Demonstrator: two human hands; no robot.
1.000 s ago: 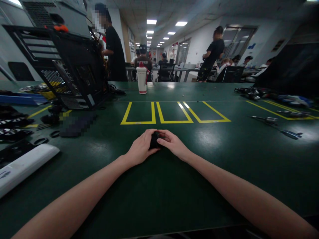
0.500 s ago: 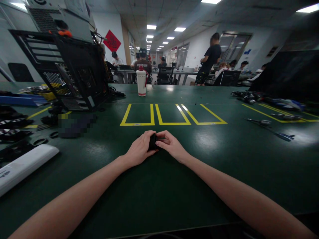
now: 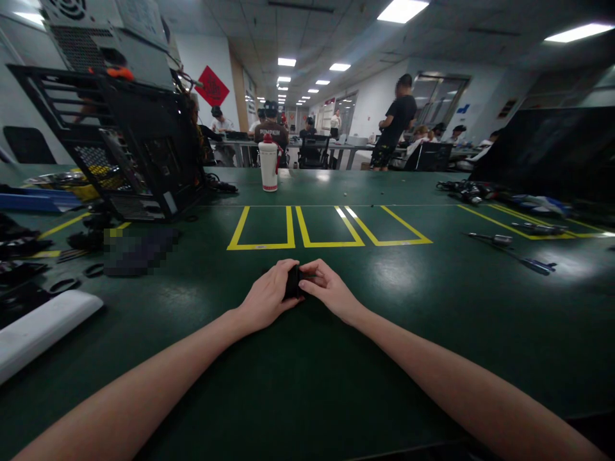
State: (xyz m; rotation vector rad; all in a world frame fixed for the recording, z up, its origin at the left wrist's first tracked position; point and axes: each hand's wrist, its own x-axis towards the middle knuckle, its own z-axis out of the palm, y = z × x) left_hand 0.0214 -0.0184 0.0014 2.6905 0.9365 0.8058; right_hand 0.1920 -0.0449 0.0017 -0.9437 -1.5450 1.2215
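Observation:
Between my two hands is a small black cylindrical part, whose exact kind I cannot make out. My left hand is closed round its left side, thumb below and fingers over the top. From the right, my right hand has its fingers and thumb bent in against the part's right face. The fingertips partly cover whatever they pinch there. Both forearms rest low over the green table, just in front of the yellow tape outlines.
At left stand an open black computer case, a white long box and black rings. A white tumbler stands at the back. Screwdrivers and cables lie right. A person in black stands beyond the table.
The camera view has tilted up and shifted a little right, so the scene sits slightly lower and further left. Both hands keep nearly the same grip on the black part.

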